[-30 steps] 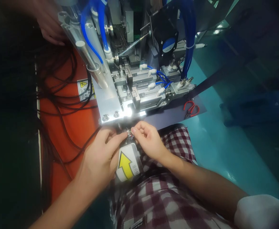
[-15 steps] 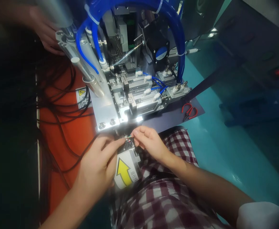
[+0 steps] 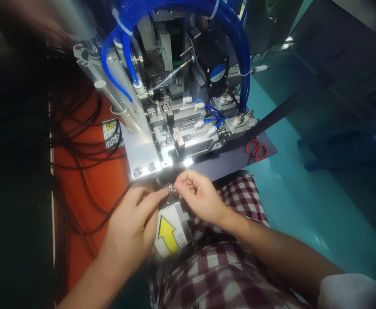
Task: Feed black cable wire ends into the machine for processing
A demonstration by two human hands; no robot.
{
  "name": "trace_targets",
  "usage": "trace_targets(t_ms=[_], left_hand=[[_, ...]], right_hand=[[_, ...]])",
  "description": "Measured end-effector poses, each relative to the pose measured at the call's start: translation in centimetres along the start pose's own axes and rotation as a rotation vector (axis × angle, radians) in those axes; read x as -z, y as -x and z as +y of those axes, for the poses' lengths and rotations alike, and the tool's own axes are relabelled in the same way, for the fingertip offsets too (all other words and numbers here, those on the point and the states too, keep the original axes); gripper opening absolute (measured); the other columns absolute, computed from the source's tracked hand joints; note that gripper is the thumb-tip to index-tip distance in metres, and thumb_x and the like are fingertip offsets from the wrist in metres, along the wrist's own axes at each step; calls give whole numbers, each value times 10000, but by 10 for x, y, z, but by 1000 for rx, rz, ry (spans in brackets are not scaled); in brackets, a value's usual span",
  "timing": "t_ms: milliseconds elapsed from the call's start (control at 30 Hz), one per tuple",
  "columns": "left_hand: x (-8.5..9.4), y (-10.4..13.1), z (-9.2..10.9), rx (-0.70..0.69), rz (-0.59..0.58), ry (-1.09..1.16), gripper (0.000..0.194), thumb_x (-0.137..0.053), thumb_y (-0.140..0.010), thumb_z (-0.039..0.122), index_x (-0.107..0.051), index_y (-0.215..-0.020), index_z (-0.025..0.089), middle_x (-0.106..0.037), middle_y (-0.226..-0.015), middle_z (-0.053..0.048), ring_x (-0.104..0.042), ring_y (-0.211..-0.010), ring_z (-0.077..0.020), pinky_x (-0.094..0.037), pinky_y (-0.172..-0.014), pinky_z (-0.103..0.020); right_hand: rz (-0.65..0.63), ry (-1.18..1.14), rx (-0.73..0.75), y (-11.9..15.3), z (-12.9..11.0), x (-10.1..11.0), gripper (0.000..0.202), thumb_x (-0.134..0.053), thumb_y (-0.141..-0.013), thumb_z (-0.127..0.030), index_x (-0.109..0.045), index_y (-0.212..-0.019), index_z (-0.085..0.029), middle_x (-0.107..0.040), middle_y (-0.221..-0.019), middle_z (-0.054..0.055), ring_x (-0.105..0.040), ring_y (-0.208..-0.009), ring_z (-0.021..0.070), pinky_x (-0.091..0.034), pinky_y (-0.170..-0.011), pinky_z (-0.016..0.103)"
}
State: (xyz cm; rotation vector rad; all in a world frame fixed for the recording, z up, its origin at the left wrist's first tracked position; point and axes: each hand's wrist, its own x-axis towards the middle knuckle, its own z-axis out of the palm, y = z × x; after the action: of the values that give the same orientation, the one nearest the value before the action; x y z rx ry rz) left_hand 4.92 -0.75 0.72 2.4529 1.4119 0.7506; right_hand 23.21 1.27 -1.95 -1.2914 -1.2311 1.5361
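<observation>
My left hand (image 3: 134,214) lies beside a white block with a yellow arrow (image 3: 168,234). One finger stretches to a tiny metal part (image 3: 171,188) just beyond the block, its tip touching it; the other fingers are bent and partly hidden. My right hand (image 3: 199,195) is closed in a pinch at the right of that part. What sits between its fingertips is hidden and too small to name. Both hands are just in front of a machine with metal slides (image 3: 191,137) and a flat metal plate (image 3: 143,150).
Blue air hoses (image 3: 244,56) arch over the machine. Red-handled pliers (image 3: 255,151) lie at right on a grey board (image 3: 229,163). Black cables (image 3: 88,189) cross the orange surface (image 3: 81,249) at left. A metal post (image 3: 119,103) rises by the plate. My checked garment (image 3: 213,266) is below.
My right hand has moved slightly left, closer to the tiny metal part, and the thin piece seen at its fingertips is now hidden. The left hand has barely moved. Another person's hand at upper left has blurred away.
</observation>
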Motion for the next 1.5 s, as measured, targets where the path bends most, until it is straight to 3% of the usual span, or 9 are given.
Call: trace_targets(t_ms=[400,733,1333,1500], left_hand=[[1,-2,2,-7,11,-6,266,-481,-927,78,-704,-1057,140,-575,-894,-48,-608,-790,-128,-502,-668,-215],[-1,0,0,14,22,33,274,-484,-916,61,-715,-1050,120,-562,-874,-37,-609,-765,-120,-489,-627,-203],[-4,2,0,55,35,64,276,-496,-922,92,-725,-1058,164,-559,-880,-31,-609,-798,-140,-498,-628,-232],[-5,2,0,60,38,77,272,-499,-926,97,-722,-1064,170,-566,-881,-31,-613,-803,-143,-504,-646,-241]], right_hand=[[30,140,103,1,0,0,117,-580,-894,-266,-546,-805,-198,-528,-629,-51,-487,-565,102,-376,-548,248],[-36,-97,-97,-1,-7,2,181,-618,-860,-319,-563,-766,-175,-533,-613,-52,-435,-507,77,-364,-504,231],[39,-151,-138,2,-7,-1,145,-669,-754,-281,-590,-726,-163,-461,-542,-76,-356,-469,57,-278,-450,211],[44,-93,-109,2,-9,0,185,-652,-786,-330,-592,-747,-159,-516,-565,-54,-403,-484,68,-307,-460,215]])
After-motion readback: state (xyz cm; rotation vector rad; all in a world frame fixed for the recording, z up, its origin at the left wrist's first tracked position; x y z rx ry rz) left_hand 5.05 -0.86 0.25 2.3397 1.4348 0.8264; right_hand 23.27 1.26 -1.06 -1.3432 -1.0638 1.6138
